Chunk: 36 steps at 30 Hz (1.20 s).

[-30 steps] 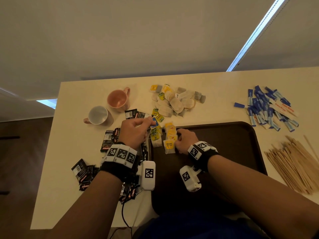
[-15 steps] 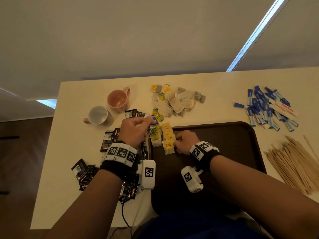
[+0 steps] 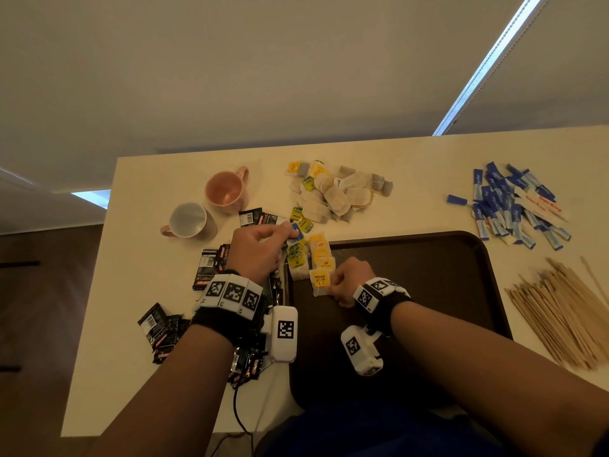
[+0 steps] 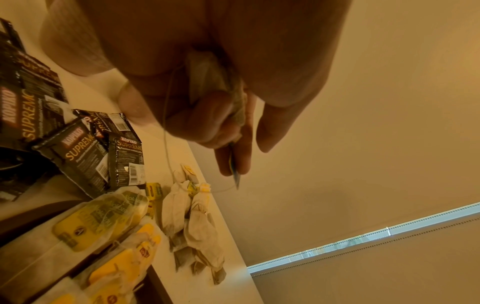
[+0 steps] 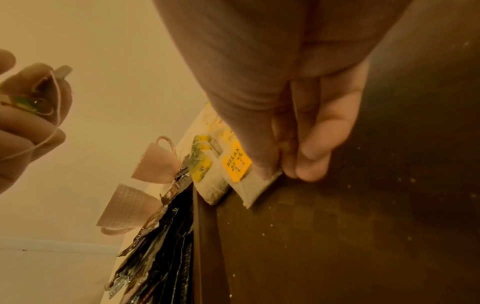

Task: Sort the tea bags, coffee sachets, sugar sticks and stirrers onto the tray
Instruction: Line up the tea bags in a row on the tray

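Observation:
A dark brown tray [image 3: 428,275] lies in front of me. Two short rows of tea bags [image 3: 308,258] sit at its far left corner. My right hand [image 3: 342,280] pinches the edge of the nearest one, a tea bag with a yellow RELAX tag [image 3: 320,281] [image 5: 237,162], flat on the tray. My left hand [image 3: 263,245] hovers just left of the rows and grips a tea bag [image 4: 207,74] in its curled fingers, pinching its blue tag [image 3: 295,230] [image 4: 235,164]; the string hangs loose. A loose tea bag heap [image 3: 336,192] lies beyond the tray.
Black coffee sachets [image 3: 211,268] are scattered left of the tray and under my left wrist. A pink mug [image 3: 227,188] and a white mug [image 3: 188,221] stand at the far left. Blue sugar sticks [image 3: 514,206] and wooden stirrers [image 3: 560,311] lie right of the tray.
My right hand has drawn the RELAX tea bag slightly toward me on the tray. The left hand has stayed beside the rows with its tea bag.

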Available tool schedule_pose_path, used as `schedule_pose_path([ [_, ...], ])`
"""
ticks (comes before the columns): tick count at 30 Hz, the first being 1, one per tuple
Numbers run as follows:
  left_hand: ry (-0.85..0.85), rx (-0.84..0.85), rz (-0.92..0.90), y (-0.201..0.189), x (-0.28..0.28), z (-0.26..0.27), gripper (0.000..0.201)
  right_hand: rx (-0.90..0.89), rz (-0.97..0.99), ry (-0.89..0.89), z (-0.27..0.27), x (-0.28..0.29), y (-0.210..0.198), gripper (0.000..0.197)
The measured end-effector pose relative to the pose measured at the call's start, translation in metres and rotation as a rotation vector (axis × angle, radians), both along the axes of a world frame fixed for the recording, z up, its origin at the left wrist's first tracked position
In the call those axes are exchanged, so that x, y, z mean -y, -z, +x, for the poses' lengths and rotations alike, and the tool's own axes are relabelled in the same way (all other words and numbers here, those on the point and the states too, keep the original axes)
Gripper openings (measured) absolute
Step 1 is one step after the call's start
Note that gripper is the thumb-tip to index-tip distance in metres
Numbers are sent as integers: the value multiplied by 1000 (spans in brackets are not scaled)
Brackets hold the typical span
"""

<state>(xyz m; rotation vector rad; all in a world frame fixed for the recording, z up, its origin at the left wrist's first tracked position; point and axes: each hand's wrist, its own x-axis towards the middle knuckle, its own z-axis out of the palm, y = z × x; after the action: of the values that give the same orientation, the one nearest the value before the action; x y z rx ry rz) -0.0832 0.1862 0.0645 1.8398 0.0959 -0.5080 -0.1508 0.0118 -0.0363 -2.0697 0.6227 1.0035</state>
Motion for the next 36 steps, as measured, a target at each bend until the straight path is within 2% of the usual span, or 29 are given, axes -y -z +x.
schedule_pose_path([
  [3,-2,-5,-15,2,0,0,26,46,24,28,-7,5,-1,8],
  [12,14,-27,-38,5,3,1,23,72,-15,42,-12,13,-2,17],
  [16,51,-60,-95,4,4,-3,21,259,-100,46,-6,16,-27,20],
  [18,82,-70,-136,2,4,-7,26,411,3,152,-1,18,-51,26],
  [21,88,-105,-221,-3,9,-12,26,574,266,266,5,17,-92,27],
  [24,42,-184,-340,-9,18,-19,26,642,360,276,7,14,-114,17],
  [27,-4,-282,-454,-16,26,-27,26,670,346,305,4,17,-114,5],
  [30,-86,-414,-572,-24,29,-33,21,703,284,319,-4,24,-114,7],
  [33,-191,-534,-670,-30,29,-35,28,721,270,306,-16,30,-120,8],
  [36,-203,-573,-702,-31,29,-36,50,738,264,273,-27,35,-126,11],
])
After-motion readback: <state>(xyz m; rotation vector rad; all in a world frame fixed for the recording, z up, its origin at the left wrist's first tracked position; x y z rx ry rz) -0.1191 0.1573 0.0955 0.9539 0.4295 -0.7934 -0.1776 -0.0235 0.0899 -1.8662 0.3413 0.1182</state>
